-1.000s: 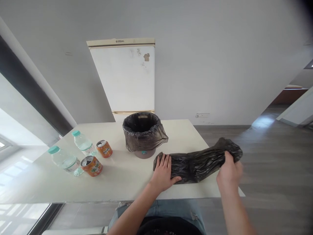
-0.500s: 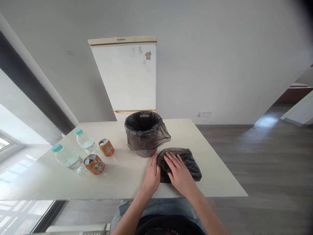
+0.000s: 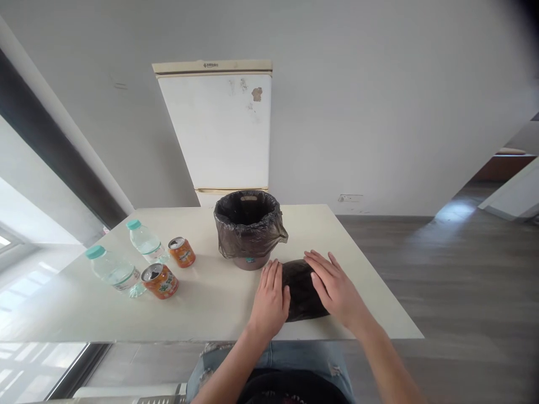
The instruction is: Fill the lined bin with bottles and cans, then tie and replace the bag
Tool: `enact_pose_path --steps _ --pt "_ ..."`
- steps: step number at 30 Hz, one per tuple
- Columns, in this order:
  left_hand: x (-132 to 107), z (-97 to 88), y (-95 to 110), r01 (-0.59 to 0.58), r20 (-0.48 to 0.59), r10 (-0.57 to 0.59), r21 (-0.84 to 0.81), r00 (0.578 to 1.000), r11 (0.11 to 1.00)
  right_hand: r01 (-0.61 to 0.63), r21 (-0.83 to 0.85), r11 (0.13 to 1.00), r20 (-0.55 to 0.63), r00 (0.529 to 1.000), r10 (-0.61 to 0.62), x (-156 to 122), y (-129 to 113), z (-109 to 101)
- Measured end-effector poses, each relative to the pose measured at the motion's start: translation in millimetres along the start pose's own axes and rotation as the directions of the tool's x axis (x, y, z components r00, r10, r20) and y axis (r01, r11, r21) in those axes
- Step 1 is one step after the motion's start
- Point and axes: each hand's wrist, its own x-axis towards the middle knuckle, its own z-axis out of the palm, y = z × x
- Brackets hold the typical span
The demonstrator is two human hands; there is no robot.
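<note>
A black plastic bag [image 3: 301,294] lay flattened into a small, roughly four-sided pad at the lower centre of the frame, a little right of the middle, on the pale worktop [image 3: 219,308]. The left hand [image 3: 268,303] rested along its left side, fingers straight and pointing up the frame, thumb on the plastic. The right hand [image 3: 339,289] lay over its right side, fingers slanting toward the upper left. The grip of each was spread flat, curled around nothing; the palms' undersides were hidden.

Just above the bag, near the centre of the frame, stood a small bin [image 3: 252,262], its mouth lined with a dark translucent liner [image 3: 248,244] that hung over the rim and bunched at the right. At centre left were two orange drink cans, the nearer [image 3: 162,284] and the farther [image 3: 182,255], both upright with opened tops. Beside them, at the left, were two clear bottles with teal caps, one lower [image 3: 115,273] and one higher [image 3: 147,245]. A white fridge [image 3: 219,132] filled the upper centre against a grey wall [image 3: 357,112].
</note>
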Motion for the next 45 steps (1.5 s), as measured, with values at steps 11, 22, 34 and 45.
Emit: enact_pose_path --steps 11,22,34,45 --pt "22 35.2 -8 -0.203 0.293 0.162 0.113 0.942 0.973 0.087 -0.068 0.994 0.206 0.976 -0.071 3 49 62" --pt "17 36.7 -21 -0.201 0.293 0.146 0.165 0.945 0.966 0.038 -0.155 0.987 0.198 0.980 -0.007 -11 57 87" --pt "15 41.7 -23 -0.212 0.257 0.160 0.191 0.953 0.958 0.049 -0.224 0.973 0.197 0.980 -0.004 -13 57 91" --pt "14 35.3 -21 -0.193 0.276 0.145 0.157 0.950 0.969 -0.074 0.065 0.995 0.287 0.956 0.053 9 61 54"
